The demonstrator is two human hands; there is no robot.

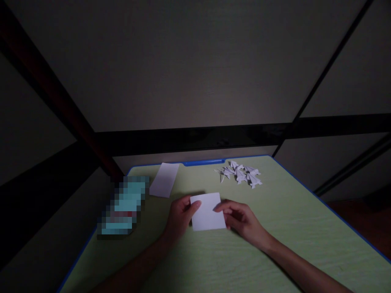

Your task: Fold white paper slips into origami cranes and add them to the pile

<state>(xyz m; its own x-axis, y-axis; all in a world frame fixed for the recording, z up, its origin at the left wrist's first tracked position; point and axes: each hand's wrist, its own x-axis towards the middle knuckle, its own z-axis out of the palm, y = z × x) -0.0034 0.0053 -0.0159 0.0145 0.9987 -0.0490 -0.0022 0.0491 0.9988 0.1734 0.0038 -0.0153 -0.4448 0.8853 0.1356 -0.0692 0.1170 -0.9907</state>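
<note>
A small white square of paper (207, 211) is held just above the green table (293, 228) near its middle. My left hand (180, 215) pinches the paper's left edge with thumb and fingers. My right hand (241, 219) grips the right edge, its fingers curled under the sheet. Both forearms reach in from the bottom of the view.
A heap of several folded white paper figures (240, 174) lies at the far right of the table. A white rectangular sheet (164, 180) lies at the far left. A blurred-out teal object (124, 205) rests on the left edge. Blue trim (204, 162) borders the table; dark walls surround it.
</note>
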